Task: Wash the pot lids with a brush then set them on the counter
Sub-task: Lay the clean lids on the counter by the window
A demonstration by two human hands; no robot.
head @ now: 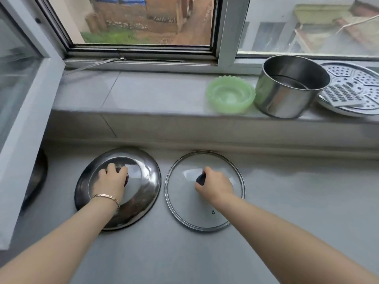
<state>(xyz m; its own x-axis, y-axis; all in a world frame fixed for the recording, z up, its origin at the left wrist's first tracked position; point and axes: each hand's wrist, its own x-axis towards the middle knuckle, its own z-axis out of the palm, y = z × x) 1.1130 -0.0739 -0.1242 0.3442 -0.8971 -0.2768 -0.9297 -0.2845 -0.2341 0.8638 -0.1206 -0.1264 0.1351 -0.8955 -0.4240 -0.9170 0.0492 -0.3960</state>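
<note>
Two pot lids lie side by side on the grey counter [297, 201], knobs up. The left one is a shiny steel lid [143, 181]; my left hand [111, 181], with a bracelet on the wrist, is closed over its dark knob. The right one is a glass lid [190, 210] with a metal rim and a small vent hole. My right hand [215, 186] grips its dark knob [200, 178] from the right. No brush is in view.
On the window ledge at the back right stand a green glass bowl [230, 96], a steel pot [287, 87] and a perforated steamer tray [352, 89]. An opened window sash [24, 99] juts over the counter's left side, with a dark round object [37, 177] partly hidden behind it.
</note>
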